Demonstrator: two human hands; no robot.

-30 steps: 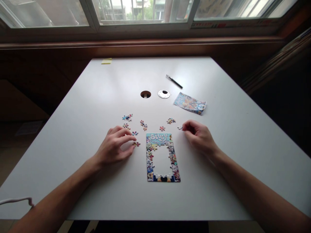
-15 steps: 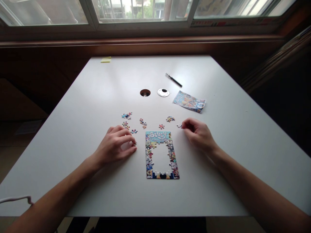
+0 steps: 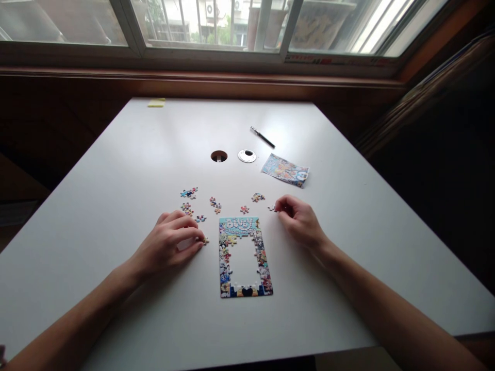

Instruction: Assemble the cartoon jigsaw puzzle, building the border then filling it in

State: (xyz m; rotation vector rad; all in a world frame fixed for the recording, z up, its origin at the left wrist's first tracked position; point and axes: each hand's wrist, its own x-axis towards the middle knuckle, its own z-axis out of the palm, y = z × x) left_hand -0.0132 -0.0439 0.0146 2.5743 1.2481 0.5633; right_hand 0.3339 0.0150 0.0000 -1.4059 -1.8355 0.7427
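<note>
A jigsaw puzzle frame (image 3: pixel 226 226) lies on the white table, its border joined and its middle showing bare tabletop. Left of it, my left hand (image 3: pixel 170 241) rests with thumb and forefinger pinched on a small puzzle piece (image 3: pixel 205 240). On the other side, my right hand (image 3: pixel 299 219) has its fingers curled and fingertips closed at the edge of a pale puzzle piece (image 3: pixel 271 208), partly hidden by them. Loose pieces lie above the frame: a red piece (image 3: pixel 244 209), a joined cluster (image 3: pixel 258 197), a blue cluster (image 3: pixel 189 193) and several others.
Beyond the pieces lies a printed picture sheet (image 3: pixel 286 170), with a black pen (image 3: pixel 263 137) behind it. A round cable hole (image 3: pixel 219 156) and its metal cover (image 3: pixel 246 156) are mid-table. A yellow sticky note (image 3: pixel 157 103) sits at the far edge, below the window.
The camera view has turned, so everything sits further left and a little lower. Both hands keep nearly the same places on the table; the piece at my left fingertips shows more clearly.
</note>
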